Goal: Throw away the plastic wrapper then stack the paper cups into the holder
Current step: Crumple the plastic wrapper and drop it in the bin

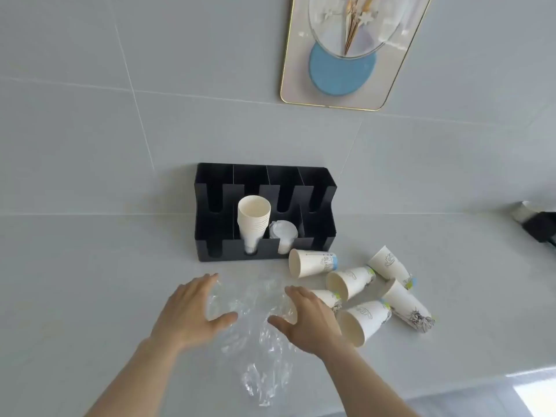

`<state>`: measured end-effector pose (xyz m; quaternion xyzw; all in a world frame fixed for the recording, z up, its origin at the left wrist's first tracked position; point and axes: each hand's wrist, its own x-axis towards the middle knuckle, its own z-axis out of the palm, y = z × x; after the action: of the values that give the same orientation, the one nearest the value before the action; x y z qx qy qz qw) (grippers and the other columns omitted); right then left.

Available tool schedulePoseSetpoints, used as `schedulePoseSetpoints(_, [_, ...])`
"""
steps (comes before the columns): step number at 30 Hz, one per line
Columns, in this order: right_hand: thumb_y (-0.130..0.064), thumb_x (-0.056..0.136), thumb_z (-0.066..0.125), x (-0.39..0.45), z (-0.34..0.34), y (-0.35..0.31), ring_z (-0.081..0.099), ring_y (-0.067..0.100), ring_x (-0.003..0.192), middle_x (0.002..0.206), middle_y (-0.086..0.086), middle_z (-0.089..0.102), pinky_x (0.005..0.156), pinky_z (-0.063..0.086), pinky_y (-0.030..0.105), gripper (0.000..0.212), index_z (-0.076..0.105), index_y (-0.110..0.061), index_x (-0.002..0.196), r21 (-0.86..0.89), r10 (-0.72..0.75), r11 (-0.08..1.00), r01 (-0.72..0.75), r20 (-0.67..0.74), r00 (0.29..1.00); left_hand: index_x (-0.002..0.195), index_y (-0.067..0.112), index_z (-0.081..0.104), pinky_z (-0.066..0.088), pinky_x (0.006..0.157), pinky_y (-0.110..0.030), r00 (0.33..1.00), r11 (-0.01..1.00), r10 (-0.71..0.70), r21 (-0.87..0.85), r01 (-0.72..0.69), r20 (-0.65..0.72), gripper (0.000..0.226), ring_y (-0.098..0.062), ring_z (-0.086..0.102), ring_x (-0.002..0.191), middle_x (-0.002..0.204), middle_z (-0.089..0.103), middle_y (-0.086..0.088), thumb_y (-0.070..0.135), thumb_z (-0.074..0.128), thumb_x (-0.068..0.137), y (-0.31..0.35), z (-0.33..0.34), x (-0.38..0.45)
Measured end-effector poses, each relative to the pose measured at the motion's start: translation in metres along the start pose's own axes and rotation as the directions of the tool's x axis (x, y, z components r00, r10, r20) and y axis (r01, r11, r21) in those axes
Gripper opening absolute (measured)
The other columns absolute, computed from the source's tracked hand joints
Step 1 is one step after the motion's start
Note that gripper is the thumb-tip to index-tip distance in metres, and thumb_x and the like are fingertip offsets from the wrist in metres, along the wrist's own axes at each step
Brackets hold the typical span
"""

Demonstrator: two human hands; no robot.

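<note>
Fingers (207,284) of left hand (192,311) and right hand (307,320) spreading open over plastic wrapper (258,332); nothing gripped. Step: gathering wrapper. Next, likely: bunching, closing, binning before loose paper cups (311,263).

hands (249,317) spread open on wrapper (255,335) | cups (355,284) lying beside holder (207,206)

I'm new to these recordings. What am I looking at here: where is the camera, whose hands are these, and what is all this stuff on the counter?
The single picture comes from a camera worn on a person's head, looking down. The left hand and right hand are spread open over a crumpled clear plastic wrapper on the pale counter; neither visibly grips it yet. To the right, loose paper cups lie on their sides. Behind stands a black holder with one cup stack and what look like lids beside it.
</note>
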<state>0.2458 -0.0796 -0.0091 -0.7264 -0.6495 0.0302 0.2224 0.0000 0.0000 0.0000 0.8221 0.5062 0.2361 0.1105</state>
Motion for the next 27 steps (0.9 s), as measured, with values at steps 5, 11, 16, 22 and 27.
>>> schedulePoseSetpoints(5, [-0.069,0.086,0.059,-0.055,0.071,0.006,0.049,0.020,0.134,0.156,-0.011,0.041,0.107,0.044,0.035,0.085,0.036,-0.023,0.154,0.021,0.017,1.000,-0.020,0.123,0.992,0.157,0.045,0.001,-0.001,0.128,-0.043,0.964,0.997,-0.061,-0.031,0.072,0.258,0.126,-0.018,-0.009,0.156,0.169,-0.006,0.007,0.090,0.062,0.056,-0.028,0.066,-0.056])
schedulePoseSetpoints(11, [-0.048,0.091,0.067,-0.095,0.133,0.015,0.046,0.020,0.138,0.156,-0.007,0.040,0.110,0.041,0.033,0.083,0.028,-0.021,0.158,0.097,0.092,0.988,-0.121,0.259,0.962,0.152,0.052,-0.016,-0.001,0.126,-0.046,0.892,0.985,-0.118,-0.064,0.161,0.435,0.150,-0.025,-0.022,0.153,0.164,-0.028,0.012,0.084,0.077,0.040,-0.033,0.120,-0.111])
schedulePoseSetpoints(16, [-0.029,0.093,0.071,-0.120,0.170,0.010,0.054,0.016,0.130,0.143,-0.008,0.055,0.102,0.040,0.027,0.065,0.042,-0.026,0.152,0.185,0.257,0.922,-0.340,0.364,0.895,0.151,0.043,-0.029,0.026,0.122,-0.041,0.886,0.977,-0.149,-0.074,0.201,0.440,0.155,-0.024,0.006,0.155,0.168,-0.015,0.005,0.068,0.082,0.046,-0.032,0.162,-0.152])
schedulePoseSetpoints(22, [-0.007,0.085,0.071,-0.140,0.195,0.000,0.072,0.015,0.094,0.097,-0.004,0.079,0.087,0.057,0.028,0.037,0.069,-0.044,0.090,0.454,0.307,0.715,-0.532,0.479,0.822,0.160,0.024,-0.007,0.041,0.104,-0.029,0.919,0.979,-0.143,-0.085,0.187,0.367,0.133,-0.015,0.051,0.128,0.142,0.051,0.010,0.058,0.082,0.067,-0.021,0.189,-0.166])
schedulePoseSetpoints(27, [-0.015,0.082,0.080,-0.143,0.184,0.000,0.071,0.012,0.083,0.095,-0.001,0.076,0.073,0.055,0.023,0.016,0.076,-0.021,0.097,0.637,0.293,0.482,-0.602,0.531,0.795,0.109,0.035,0.060,0.045,0.075,-0.021,0.954,0.970,-0.130,-0.163,0.178,0.271,0.051,-0.008,0.060,0.089,0.093,0.062,0.022,0.061,0.080,0.070,-0.030,0.185,-0.166])
